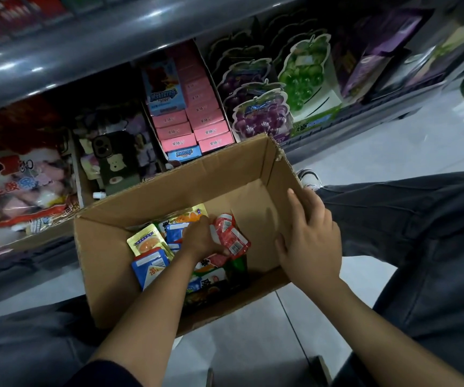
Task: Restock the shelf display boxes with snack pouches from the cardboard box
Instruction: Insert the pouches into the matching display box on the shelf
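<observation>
An open cardboard box (147,196) sits on the floor between my knees, below the bottom shelf. Inside lie several snack pouches: a yellow one (145,241), a blue one (150,268) and red ones (229,233). My left hand (201,237) reaches down into the box and its fingers curl round the red pouches. My right hand (309,236) rests on the box's right wall with its fingers spread over the rim. The shelf display boxes (85,174) stand just behind the cardboard box.
The bottom shelf holds pink cartons (197,127), grape-shaped purple and green packs (261,115), and bagged sweets (21,185) at the left. A phone in a dark case (116,160) lies in one display box. My legs flank the box; a shoe (309,177) shows at right.
</observation>
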`<state>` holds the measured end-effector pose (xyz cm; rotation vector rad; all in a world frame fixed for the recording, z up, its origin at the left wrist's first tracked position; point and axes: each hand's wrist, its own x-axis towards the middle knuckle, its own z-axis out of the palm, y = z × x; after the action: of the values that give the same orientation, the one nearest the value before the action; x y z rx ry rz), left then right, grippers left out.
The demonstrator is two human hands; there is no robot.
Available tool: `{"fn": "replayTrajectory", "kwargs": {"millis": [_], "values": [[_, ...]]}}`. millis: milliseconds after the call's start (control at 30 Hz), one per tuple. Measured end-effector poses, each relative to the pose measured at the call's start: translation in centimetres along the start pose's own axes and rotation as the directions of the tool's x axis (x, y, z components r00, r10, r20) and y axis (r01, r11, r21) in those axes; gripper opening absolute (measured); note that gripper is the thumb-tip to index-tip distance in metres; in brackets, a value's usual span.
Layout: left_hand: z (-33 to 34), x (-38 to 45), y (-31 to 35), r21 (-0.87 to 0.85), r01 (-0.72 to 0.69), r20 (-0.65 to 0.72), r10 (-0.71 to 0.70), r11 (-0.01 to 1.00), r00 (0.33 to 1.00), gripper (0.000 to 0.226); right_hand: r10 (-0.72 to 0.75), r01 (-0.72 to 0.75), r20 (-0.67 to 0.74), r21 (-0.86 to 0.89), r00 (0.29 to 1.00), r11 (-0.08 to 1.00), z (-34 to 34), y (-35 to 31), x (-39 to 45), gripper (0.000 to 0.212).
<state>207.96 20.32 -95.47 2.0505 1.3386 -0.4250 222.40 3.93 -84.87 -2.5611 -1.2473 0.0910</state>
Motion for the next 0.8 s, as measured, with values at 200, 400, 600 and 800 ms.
{"fn": "replayTrajectory", "kwargs": {"millis": [200,400,600,800], "values": [[-1.1,-0.2,0.1,-0.185,0.057,0.075,-0.044,0.981,0.996,0.069,0.008,-0.008,0.013,-0.009,1.0,1.0,0.0,0.0,0.0,0.082],[-1.4,-0.7,0.7,-0.24,0.041,0.189,0.005,0.97,0.982,0.034,0.005,-0.005,0.008,-0.003,1.0,1.0,-0.2,-0.1,0.0,0.079],[-4.7,-1.9,3.4,-0.589,0.059,0.011,-0.065,0.806,0.998,0.026,0.005,-0.005,0.006,0.011,1.0,1.0,-0.4,-0.2,0.0,0.08],[-9.0,-5.6,7.2,-0.807,-0.047,-0.13,-0.1,0.589,0.986,0.023,0.052,-0.055,0.049,0.064,0.997,0.996,-1.3,-0.8,0.1,0.072]]}}
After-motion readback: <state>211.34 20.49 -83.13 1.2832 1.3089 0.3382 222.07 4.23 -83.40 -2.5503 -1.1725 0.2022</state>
